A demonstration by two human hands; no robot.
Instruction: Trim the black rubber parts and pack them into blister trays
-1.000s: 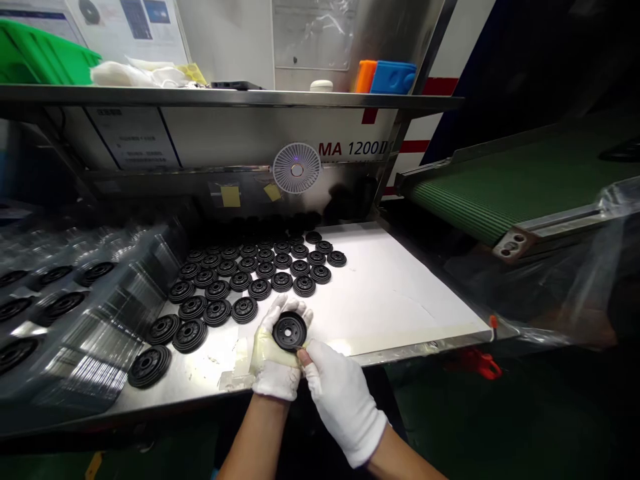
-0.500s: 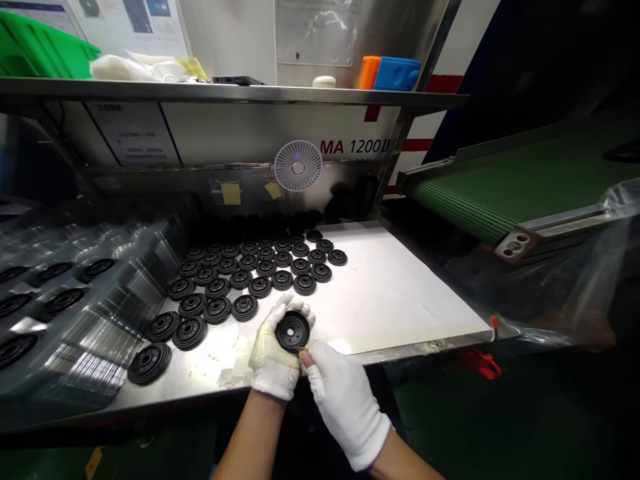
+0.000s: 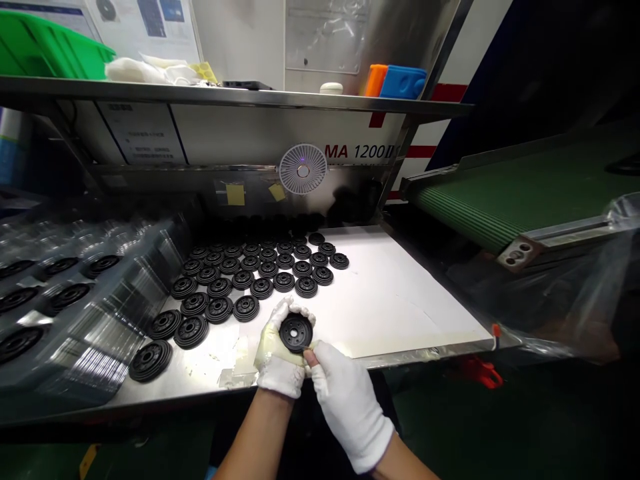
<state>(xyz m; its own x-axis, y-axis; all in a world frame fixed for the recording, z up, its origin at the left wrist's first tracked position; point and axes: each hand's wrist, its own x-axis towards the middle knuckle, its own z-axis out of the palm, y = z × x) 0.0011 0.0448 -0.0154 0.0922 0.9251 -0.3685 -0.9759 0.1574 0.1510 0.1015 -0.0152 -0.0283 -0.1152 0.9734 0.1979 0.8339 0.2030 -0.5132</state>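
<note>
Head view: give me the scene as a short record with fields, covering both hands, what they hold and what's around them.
left hand: gloved, cups a black disc, face up
right hand: gloved, thumb at the disc's lower rim; its grip cannot be told
discs: many alike, in rows on the bench, beyond the hands
trays: clear plastic, on the left, some pockets filled
fan: small, white, on the back wall
shelf: steel, overhead
belt: green, on the right
</note>
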